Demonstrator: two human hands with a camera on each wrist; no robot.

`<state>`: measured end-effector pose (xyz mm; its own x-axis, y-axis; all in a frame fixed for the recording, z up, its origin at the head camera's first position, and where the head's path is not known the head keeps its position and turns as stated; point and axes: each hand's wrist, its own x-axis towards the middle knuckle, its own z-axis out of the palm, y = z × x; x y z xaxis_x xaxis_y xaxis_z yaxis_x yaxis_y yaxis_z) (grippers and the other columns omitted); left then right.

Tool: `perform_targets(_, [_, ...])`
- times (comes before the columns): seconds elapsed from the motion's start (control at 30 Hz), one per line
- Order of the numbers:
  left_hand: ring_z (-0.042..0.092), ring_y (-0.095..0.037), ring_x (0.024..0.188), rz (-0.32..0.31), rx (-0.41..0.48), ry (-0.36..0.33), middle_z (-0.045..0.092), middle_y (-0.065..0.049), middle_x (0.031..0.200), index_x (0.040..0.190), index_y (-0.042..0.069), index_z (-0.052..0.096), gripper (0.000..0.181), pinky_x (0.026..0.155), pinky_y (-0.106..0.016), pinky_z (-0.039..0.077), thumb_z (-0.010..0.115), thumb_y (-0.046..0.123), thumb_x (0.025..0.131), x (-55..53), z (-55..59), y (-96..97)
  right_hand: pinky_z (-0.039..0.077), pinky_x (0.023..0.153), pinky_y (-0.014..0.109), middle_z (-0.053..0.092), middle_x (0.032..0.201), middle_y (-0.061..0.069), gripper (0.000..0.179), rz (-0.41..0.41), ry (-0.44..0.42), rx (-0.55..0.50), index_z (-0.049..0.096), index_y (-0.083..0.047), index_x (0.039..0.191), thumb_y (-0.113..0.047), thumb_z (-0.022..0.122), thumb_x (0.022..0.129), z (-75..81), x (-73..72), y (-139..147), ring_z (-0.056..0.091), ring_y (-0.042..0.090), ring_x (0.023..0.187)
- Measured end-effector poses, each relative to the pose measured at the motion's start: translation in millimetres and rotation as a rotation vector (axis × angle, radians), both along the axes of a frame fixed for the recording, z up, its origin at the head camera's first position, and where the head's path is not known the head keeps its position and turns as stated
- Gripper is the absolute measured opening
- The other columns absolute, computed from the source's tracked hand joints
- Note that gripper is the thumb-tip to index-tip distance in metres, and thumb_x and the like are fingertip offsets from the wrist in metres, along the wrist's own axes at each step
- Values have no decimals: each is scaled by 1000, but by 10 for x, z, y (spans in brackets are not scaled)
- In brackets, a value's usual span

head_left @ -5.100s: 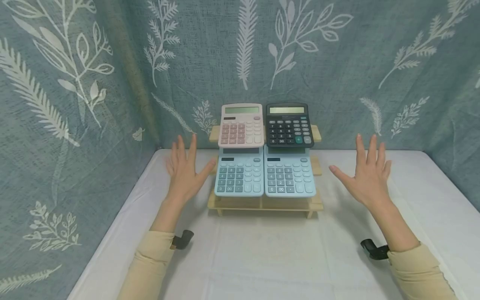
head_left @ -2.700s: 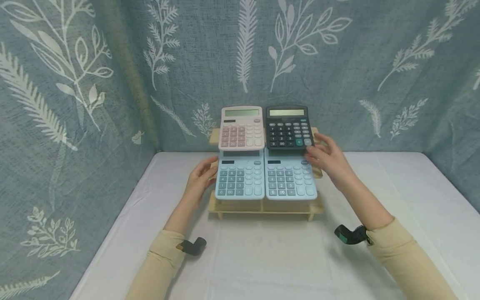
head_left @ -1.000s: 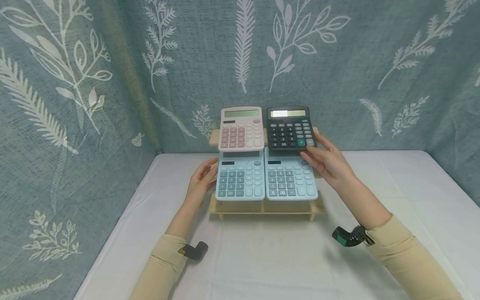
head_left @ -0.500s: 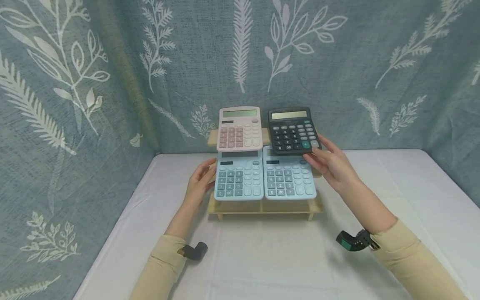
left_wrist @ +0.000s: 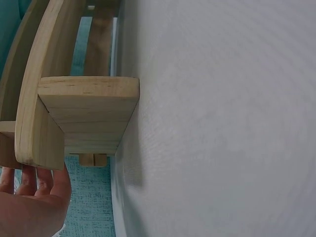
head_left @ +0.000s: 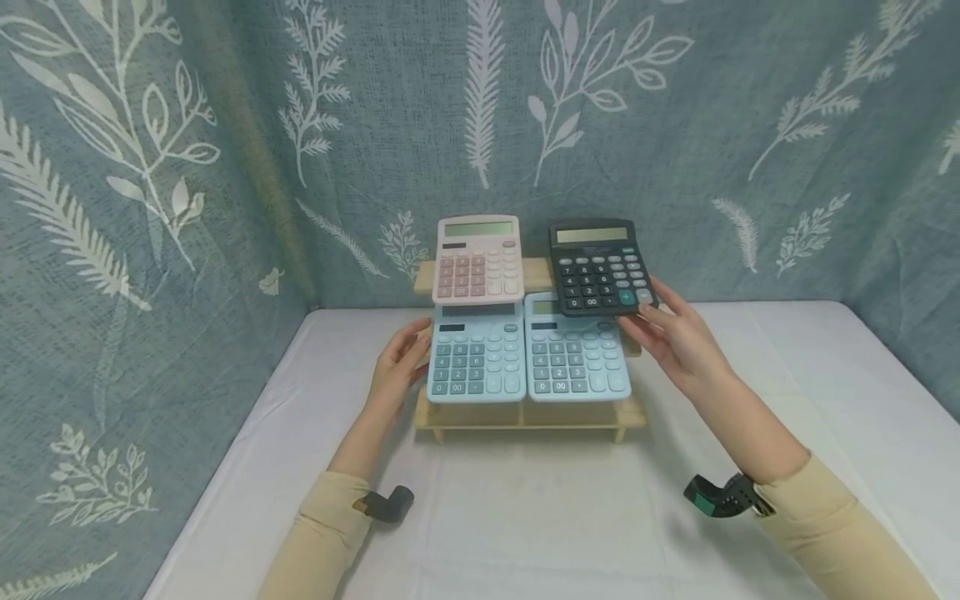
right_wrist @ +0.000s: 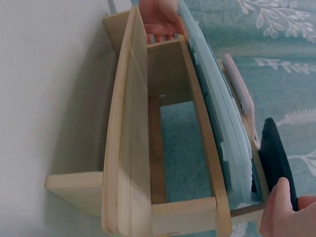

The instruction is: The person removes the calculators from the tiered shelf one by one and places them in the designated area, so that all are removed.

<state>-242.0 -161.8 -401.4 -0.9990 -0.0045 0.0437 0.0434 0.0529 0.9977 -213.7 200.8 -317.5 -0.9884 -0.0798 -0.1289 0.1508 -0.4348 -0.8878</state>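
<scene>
My right hand [head_left: 678, 342] pinches the lower right corner of a black calculator [head_left: 600, 271], thumb on the front and fingers beneath. The calculator leans slightly askew, partly overlapping the right light-blue calculator [head_left: 576, 362] in the head view. The right wrist view shows the black calculator [right_wrist: 275, 153] edge-on, apart from the wooden tiered stand [right_wrist: 118, 148]. At the opposite end, my left hand [head_left: 396, 364] holds the left side of the stand [head_left: 528, 414]; its fingertips curl at a board end in the left wrist view, where the palm [left_wrist: 32, 212] is partly cut off.
A pink calculator [head_left: 477, 262] leans on the upper tier at left, above another light-blue calculator [head_left: 477, 362]. The stand's bare top board [head_left: 537, 271] shows beside the pink one. White cloth [head_left: 540, 517] covers the table; a leaf-patterned curtain [head_left: 420, 108] hangs behind.
Both hands came in from the sides. The right hand took hold of the black calculator and has pulled it right and slightly forward off its place. The left hand has stayed at the stand.
</scene>
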Motion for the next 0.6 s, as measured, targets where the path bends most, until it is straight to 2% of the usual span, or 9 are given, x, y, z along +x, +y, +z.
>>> perform_targets(0.23, [20, -21, 146, 12, -23, -4, 33, -2, 155, 144, 16, 46, 46, 103, -38, 45, 52, 34, 102, 13, 4, -2, 46, 96, 22, 44, 129, 3, 66, -23, 7, -43, 12, -19, 158, -1, 42, 102, -16, 52, 109, 60, 10, 105])
perform_targets(0.6, [17, -22, 147, 1, -9, 4, 30, -2, 156, 144, 14, 45, 46, 106, -42, 42, 51, 33, 103, 7, -5, -1, 48, 94, 23, 45, 127, 2, 73, -32, 21, -92, 9, -19, 158, 0, 49, 100, -29, 124, 323, 62, 9, 102])
